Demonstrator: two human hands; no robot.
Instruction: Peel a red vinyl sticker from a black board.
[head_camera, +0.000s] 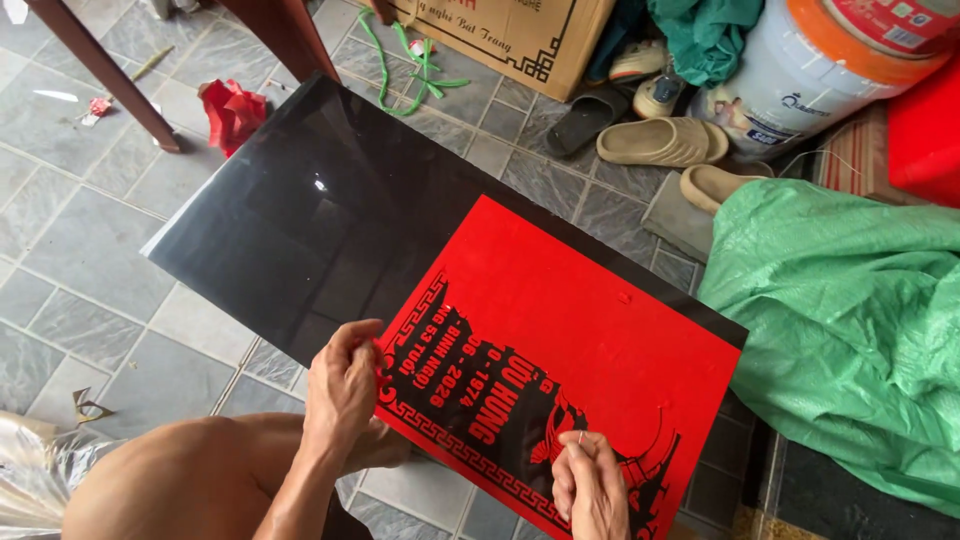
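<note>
On the black slab, both hands pinch the red cut-out sheet, right hand gripping a pin.

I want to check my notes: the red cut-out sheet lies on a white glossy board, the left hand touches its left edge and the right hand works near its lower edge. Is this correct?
Not quite: the head view shows the glossy board is black, not white. The rest holds: the red cut-out sheet lies on it, the left hand touches its left edge and the right hand works near its lower edge.
</note>
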